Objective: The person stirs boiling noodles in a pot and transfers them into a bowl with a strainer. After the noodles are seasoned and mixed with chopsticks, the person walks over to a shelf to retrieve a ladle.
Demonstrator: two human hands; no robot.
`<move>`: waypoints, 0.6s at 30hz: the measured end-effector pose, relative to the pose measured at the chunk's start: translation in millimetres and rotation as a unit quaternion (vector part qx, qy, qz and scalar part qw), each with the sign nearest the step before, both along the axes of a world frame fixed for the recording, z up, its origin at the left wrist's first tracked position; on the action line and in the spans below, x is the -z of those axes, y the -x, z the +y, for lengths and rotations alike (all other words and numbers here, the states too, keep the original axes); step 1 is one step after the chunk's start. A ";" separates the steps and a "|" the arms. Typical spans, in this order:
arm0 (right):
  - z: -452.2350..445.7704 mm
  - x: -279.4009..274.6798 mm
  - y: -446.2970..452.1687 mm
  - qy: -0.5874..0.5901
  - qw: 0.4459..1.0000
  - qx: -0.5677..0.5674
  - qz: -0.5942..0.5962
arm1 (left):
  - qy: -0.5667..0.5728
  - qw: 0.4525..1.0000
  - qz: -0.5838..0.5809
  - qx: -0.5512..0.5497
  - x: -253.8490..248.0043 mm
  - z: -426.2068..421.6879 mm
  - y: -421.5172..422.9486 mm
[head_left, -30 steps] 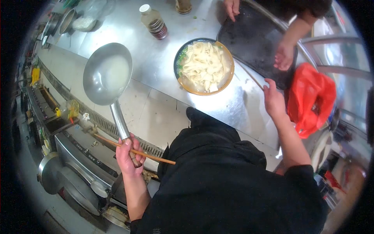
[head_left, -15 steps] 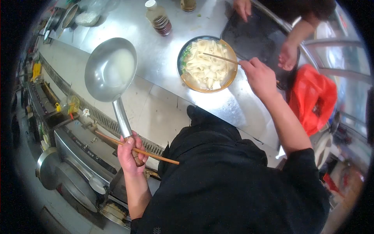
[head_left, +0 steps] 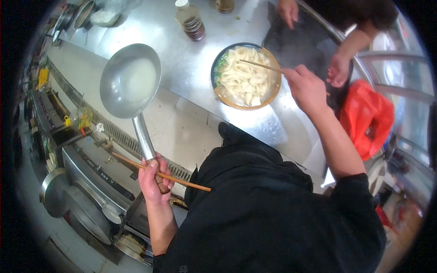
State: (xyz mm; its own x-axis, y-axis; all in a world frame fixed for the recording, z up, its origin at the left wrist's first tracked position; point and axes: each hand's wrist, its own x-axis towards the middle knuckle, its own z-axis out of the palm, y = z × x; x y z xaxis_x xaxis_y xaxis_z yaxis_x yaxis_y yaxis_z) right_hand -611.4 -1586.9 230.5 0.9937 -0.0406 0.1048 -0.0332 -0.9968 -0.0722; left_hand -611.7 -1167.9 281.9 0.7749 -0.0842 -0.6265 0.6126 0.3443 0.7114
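Note:
My left hand [head_left: 156, 177] is wrapped round the handle of a large metal ladle [head_left: 130, 81] with whitish liquid in its bowl. A wooden chopstick [head_left: 191, 185] lies across that same hand, under the thumb. My right hand [head_left: 306, 88] is closed on a second chopstick [head_left: 261, 66], whose tip is over the wide flat noodles [head_left: 243, 79]. These noodles fill a round bowl [head_left: 218, 93] with a brown and dark rim, with chopped greens at the left side. The bowl stands on the metal table [head_left: 182, 77].
Another person's two hands [head_left: 287, 12] [head_left: 339, 68] are over a dark tray [head_left: 302, 50] beyond the bowl. A red plastic bag [head_left: 364, 118] is at the right. Bottles [head_left: 190, 22] stand at the back. A stove [head_left: 93, 170] and pans [head_left: 84, 214] are at the left.
My right hand has moved left and up, bringing its chopstick from beside the bowl to over the noodles. The ladle stays in my left hand.

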 end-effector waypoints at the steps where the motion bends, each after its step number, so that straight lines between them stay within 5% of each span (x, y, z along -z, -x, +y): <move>1: 0.5 -1.1 0.9 0.002 1.000 0.010 0.016 | -0.003 1.000 0.008 -0.007 -1.7 -1.7 -1.0; 18: -2.8 16.0 -17.9 -0.014 1.000 -0.015 -0.001 | 0.013 1.000 0.012 -0.007 -1.6 -5.7 -2.1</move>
